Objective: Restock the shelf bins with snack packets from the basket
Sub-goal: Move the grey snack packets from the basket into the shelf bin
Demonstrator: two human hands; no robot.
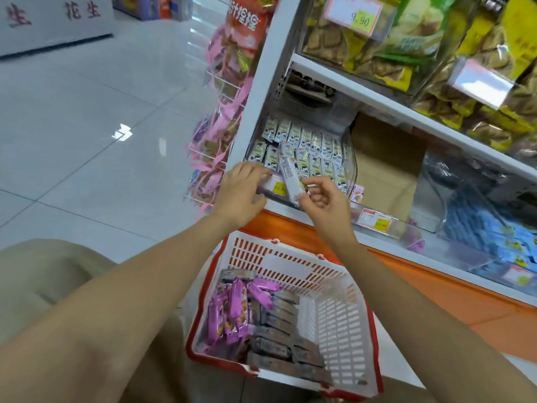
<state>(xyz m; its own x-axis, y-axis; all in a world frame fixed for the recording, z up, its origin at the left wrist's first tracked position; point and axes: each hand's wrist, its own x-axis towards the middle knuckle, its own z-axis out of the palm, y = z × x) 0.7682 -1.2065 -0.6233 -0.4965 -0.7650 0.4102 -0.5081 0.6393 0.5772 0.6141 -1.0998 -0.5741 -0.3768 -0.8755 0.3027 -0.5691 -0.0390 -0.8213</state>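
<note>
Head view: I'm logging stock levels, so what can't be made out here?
Head view:
Print on the white packet, pinched by the right hand: too small, blurred.
Figures on the yellow price label on the bin front: partly covered by the left hand and that packet.
Lower layers in the basket: hidden under purple packets and grey packets.

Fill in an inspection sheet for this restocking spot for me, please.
Surface: white shelving over an orange base; tiled floor.
Job's things: clear bin holding rows of pale packets; white basket with red rim holding purple packets and grey packets.
Clutter: cardboard box beside the bin.
Grips: left hand, fingers relaxed, at the bin's front edge; right hand pinches a white packet tilted over the bin.
Cables: nothing seen.
Surroundings: bagged snacks above; blue packets to the right; pink hanging strips on the shelf end.
</note>
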